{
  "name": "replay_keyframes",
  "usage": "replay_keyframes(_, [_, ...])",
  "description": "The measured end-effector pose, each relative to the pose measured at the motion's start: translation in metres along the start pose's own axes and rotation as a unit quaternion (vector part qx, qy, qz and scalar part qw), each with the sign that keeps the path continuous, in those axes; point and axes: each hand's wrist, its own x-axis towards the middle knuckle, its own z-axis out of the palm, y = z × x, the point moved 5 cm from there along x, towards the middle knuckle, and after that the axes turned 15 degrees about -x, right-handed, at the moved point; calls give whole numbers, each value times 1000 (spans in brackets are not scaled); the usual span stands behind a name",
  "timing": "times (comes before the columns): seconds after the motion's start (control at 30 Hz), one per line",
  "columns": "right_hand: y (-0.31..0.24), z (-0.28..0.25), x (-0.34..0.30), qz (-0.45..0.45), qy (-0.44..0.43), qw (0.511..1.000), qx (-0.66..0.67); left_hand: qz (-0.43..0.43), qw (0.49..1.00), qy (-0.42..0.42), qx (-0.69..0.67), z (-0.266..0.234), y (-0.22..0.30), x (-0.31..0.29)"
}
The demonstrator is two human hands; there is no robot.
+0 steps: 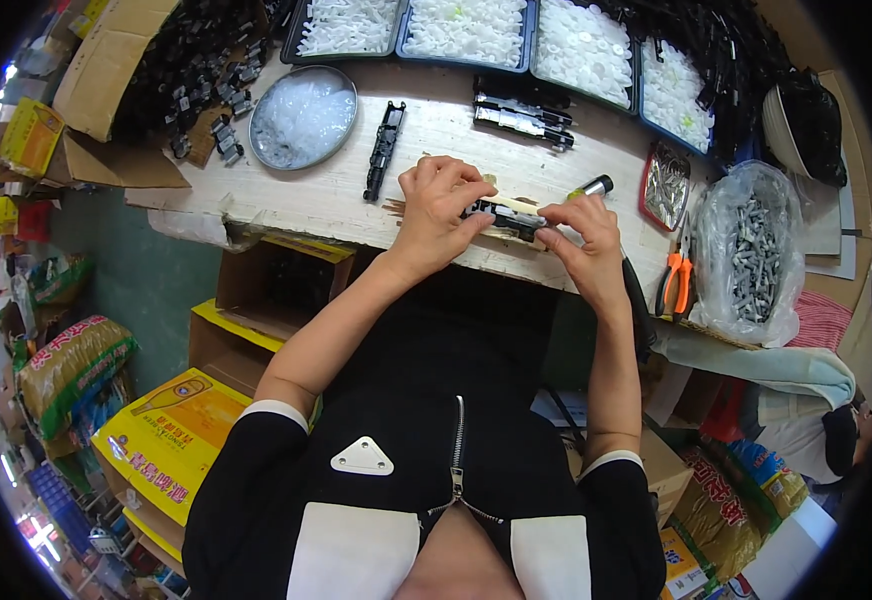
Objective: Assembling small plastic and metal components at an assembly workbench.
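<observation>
My left hand (438,215) and my right hand (590,245) grip the two ends of a narrow black plastic assembly (514,220) with silvery parts, close to the table's front edge. Both sets of fingers are closed on it, thumbs on the near side. A pale strip (516,203) lies just behind it. Beyond my right fingers is a pen-shaped tool (591,188) with a black and silver end. To the left of my left hand, a similar long black assembly (385,150) lies on the white table. More black and silver assemblies (524,115) lie farther back.
Several dark trays (470,66) of small white parts line the back. A round dish (304,117) stands left, beside piled black parts (201,85). On the right are a red tray of metal pins (666,185), orange-handled pliers (676,280) and a bag of grey parts (751,255).
</observation>
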Motion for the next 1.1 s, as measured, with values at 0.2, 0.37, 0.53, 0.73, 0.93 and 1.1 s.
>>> replay_keyframes(0.2, [0, 6, 2, -4, -30, 999, -11, -39, 999, 0, 2, 4, -2, 2])
replay_keyframes(0.37, [-1, 11, 5, -11, -34, 999, -13, -49, 999, 1, 1, 3, -2, 2])
replay_keyframes(0.53, [-2, 12, 4, -8, -43, 999, -22, -52, 999, 9, -8, 4, -4, 0])
replay_keyframes(0.73, [-1, 15, 2, -15, -43, 998, -34, -28, 999, 19, 5, 4, -1, -2])
replay_keyframes(0.93, [-5, 12, -4, -67, 11, 995, -74, 11, 999, 31, 25, 5, 1, -2])
replay_keyframes(1.1, [-10, 12, -12, -138, 65, 977, -152, 26, 998, 25, 44, 5, 4, -3])
